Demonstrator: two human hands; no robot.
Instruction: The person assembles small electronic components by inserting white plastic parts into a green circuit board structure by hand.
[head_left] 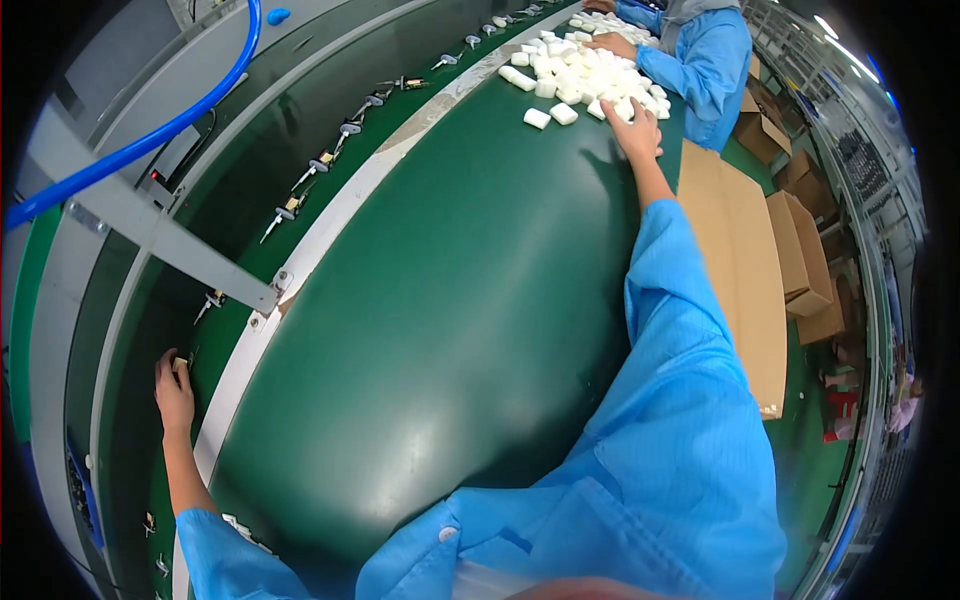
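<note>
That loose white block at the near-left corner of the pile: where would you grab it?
Probably by its near and far edges, pinching the white block from above and the near side. It lies flat with bare green work surface before it, while another block sits close on its right, leaving fingers little room there.

White blocks, loose heap at right hand; tan part at left hand.

I can't make out the small part partly covered by the left hand; the top edge crops the co-worker; the racks blur.
</note>
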